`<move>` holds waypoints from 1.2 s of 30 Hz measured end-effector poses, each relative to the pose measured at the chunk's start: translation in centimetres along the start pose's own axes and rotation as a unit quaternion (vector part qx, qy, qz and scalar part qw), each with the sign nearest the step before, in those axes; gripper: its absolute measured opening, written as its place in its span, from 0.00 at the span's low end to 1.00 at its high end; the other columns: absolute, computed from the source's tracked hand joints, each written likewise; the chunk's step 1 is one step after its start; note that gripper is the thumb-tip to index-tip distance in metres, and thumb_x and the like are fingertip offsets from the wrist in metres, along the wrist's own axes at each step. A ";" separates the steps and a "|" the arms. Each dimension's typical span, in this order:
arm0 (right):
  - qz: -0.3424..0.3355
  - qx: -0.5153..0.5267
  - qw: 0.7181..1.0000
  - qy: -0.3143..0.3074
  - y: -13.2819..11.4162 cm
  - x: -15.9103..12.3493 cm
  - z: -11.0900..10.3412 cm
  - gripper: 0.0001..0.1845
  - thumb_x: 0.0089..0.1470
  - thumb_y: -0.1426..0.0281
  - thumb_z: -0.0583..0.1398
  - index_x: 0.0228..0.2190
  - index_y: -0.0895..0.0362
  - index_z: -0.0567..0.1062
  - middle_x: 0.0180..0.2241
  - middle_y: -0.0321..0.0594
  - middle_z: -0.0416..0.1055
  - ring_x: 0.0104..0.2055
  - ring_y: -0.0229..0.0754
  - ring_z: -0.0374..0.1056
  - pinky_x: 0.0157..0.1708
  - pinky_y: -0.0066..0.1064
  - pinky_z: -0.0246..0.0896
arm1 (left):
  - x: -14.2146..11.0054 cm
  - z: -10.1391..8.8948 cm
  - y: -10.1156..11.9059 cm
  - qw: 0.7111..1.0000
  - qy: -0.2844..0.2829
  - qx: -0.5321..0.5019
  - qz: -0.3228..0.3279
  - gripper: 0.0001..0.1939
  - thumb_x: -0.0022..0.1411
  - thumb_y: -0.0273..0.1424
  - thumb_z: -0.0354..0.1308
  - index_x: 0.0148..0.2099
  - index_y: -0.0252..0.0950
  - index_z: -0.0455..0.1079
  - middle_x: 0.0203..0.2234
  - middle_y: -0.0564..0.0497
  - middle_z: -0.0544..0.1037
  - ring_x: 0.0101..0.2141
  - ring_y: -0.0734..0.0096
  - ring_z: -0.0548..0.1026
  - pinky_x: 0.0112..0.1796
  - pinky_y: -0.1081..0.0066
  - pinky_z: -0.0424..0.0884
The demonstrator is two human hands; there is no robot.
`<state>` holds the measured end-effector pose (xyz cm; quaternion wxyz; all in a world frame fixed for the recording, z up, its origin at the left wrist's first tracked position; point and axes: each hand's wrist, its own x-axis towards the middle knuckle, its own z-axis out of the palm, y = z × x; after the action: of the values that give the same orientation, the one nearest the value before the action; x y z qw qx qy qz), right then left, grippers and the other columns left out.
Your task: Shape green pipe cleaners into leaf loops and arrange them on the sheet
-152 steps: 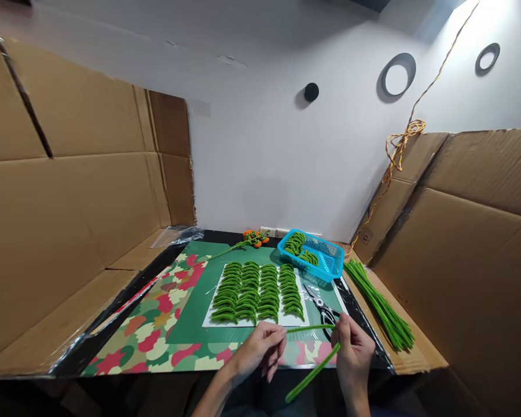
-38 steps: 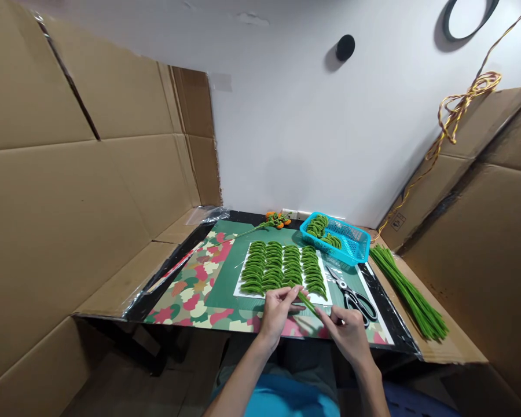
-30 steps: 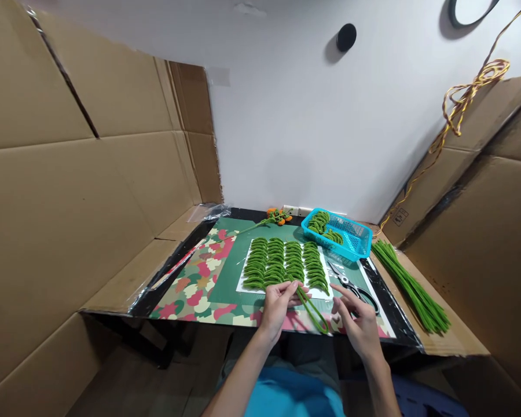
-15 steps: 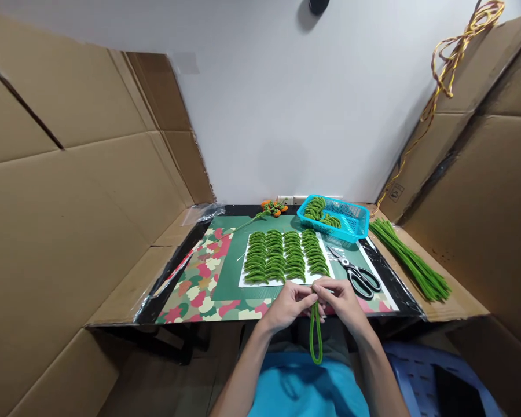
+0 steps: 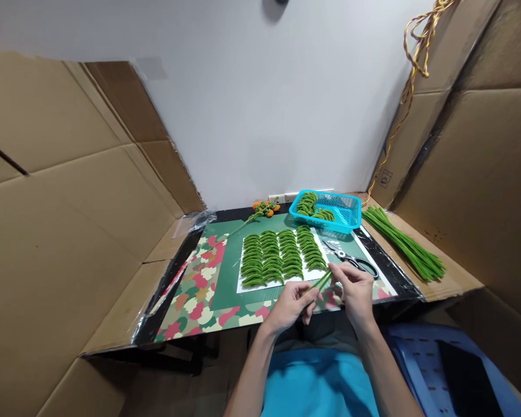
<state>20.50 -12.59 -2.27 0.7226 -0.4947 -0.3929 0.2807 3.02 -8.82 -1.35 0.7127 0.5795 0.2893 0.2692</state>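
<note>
A folded green pipe cleaner [image 5: 323, 280] runs slantwise between my hands, its two strands side by side. My left hand [image 5: 296, 302] pinches the lower end, and my right hand [image 5: 354, 285] grips the upper end near the fingertips. Just beyond, rows of curled green pipe cleaner pieces [image 5: 270, 255] lie on a white sheet [image 5: 243, 285]. Black-handled scissors [image 5: 351, 259] rest behind my right hand, partly hidden by it.
A blue basket [image 5: 351, 215] holding more curled pieces stands at the back right. Beside it lies a bundle of straight green pipe cleaners [image 5: 406, 243]. An orange flower stem [image 5: 267, 207] lies at the back. Cardboard panels [image 5: 91, 220] enclose both sides.
The loop that hung below my hands is now drawn up between them. My right hand has moved right and up, away from my left. The view has shifted slightly.
</note>
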 end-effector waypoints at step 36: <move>0.056 0.114 0.987 0.099 2.6 1.0 -2.0 0.21 0.52 0.55 0.74 0.24 0.59 0.80 0.16 0.31 0.65 0.16 0.33 0.57 0.12 0.25 0.56 | 0.9 0.7 -1.5 0.963 0.241 -0.007 0.124 0.28 0.59 0.49 0.73 0.47 0.28 0.83 0.19 0.50 0.80 0.12 0.79 0.69 0.13 0.81 0.62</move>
<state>22.67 -11.88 -4.86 0.7929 -0.4554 -0.2566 0.3131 4.28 -8.90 -2.76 0.5873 0.5237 0.3761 0.4892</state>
